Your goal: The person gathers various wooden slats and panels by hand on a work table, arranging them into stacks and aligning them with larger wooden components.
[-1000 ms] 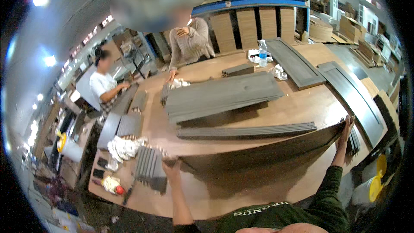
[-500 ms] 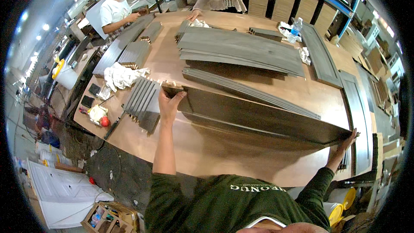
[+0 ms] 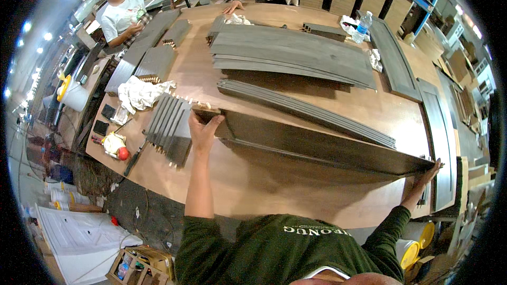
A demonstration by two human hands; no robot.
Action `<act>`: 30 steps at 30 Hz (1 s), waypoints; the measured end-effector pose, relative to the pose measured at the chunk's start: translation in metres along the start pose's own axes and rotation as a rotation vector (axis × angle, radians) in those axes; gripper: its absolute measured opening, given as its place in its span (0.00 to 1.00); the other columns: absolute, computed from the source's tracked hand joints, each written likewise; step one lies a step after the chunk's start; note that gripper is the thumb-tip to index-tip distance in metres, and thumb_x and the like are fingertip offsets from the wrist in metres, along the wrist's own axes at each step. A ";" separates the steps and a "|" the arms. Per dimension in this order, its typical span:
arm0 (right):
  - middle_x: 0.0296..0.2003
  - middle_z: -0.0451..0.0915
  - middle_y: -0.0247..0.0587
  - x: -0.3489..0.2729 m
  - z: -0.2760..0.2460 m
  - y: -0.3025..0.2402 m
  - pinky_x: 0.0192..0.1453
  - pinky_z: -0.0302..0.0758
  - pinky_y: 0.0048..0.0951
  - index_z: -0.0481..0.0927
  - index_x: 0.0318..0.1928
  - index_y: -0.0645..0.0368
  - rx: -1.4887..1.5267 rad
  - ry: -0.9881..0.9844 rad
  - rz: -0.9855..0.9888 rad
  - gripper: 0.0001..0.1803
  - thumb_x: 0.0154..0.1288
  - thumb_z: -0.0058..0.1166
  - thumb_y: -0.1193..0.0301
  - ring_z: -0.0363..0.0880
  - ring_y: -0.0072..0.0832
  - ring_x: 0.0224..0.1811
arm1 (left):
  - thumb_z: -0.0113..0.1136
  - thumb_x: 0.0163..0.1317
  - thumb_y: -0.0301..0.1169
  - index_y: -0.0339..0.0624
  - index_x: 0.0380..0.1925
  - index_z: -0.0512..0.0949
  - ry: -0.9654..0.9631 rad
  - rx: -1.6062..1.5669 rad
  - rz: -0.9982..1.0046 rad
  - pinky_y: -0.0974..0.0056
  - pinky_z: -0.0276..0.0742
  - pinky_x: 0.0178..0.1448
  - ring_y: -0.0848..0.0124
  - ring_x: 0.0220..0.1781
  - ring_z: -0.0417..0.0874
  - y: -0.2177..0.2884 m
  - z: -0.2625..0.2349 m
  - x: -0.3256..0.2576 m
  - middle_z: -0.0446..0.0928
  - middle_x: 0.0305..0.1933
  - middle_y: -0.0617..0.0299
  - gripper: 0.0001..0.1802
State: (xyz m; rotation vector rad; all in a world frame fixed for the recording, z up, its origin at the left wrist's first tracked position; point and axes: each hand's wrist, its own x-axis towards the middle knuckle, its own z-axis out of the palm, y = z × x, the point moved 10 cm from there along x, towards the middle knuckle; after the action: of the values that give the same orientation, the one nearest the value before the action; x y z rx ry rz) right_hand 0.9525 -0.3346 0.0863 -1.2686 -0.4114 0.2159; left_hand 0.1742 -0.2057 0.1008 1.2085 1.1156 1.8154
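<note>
A long dark cabinet door panel (image 3: 311, 145) stands on its long edge, tilted, over the near part of the worktable (image 3: 296, 195). My left hand (image 3: 205, 131) is closed on its left end, thumb on the near side. At the far right end, my right hand (image 3: 432, 171) grips the other corner, its fingers partly hidden. Beside my left hand lies a row of short grey rails (image 3: 169, 126) with wooden dowels at their ends. Just behind the panel rests a bundle of long grey strips (image 3: 306, 113).
Stacked thin grey boards (image 3: 290, 55) lie mid-table. Framed doors (image 3: 391, 63) line the right side, near a water bottle (image 3: 362, 27). White rags (image 3: 142, 94), a red-tipped bottle (image 3: 122, 153) and more rails (image 3: 156, 63) are at left. Two people stand beyond the table.
The panel and both my hands hold nearly the same place; the whole view has shifted slightly. The person at the far left has raised an arm outward.
</note>
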 end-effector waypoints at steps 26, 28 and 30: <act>0.47 0.68 0.44 0.004 -0.006 0.003 0.58 0.62 0.43 0.58 0.57 0.59 -0.345 -0.016 -0.181 0.37 0.59 0.43 0.43 0.66 0.37 0.52 | 0.74 0.38 0.35 0.45 0.37 0.67 0.002 -0.196 0.018 0.70 0.70 0.38 0.76 0.34 0.72 -0.010 -0.018 0.005 0.67 0.31 0.69 0.28; 0.44 0.70 0.43 -0.002 0.002 0.002 0.56 0.62 0.42 0.61 0.53 0.59 -0.228 0.038 -0.017 0.34 0.59 0.43 0.43 0.67 0.35 0.49 | 0.75 0.38 0.37 0.45 0.37 0.67 0.006 -0.082 -0.003 0.70 0.69 0.39 0.76 0.34 0.70 -0.011 -0.008 0.002 0.66 0.33 0.68 0.29; 0.46 0.66 0.42 0.009 -0.011 0.016 0.57 0.62 0.43 0.60 0.54 0.56 -0.220 0.014 0.022 0.33 0.59 0.44 0.44 0.64 0.35 0.50 | 0.75 0.38 0.40 0.44 0.37 0.66 0.016 0.093 0.090 0.73 0.67 0.38 0.78 0.34 0.68 -0.015 -0.012 -0.002 0.65 0.34 0.68 0.31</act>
State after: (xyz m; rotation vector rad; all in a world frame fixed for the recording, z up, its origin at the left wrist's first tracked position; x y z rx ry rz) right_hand 0.9664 -0.3360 0.0699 -1.4900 -0.4177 0.1842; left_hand 0.1650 -0.2047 0.0841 1.3188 1.1830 1.8606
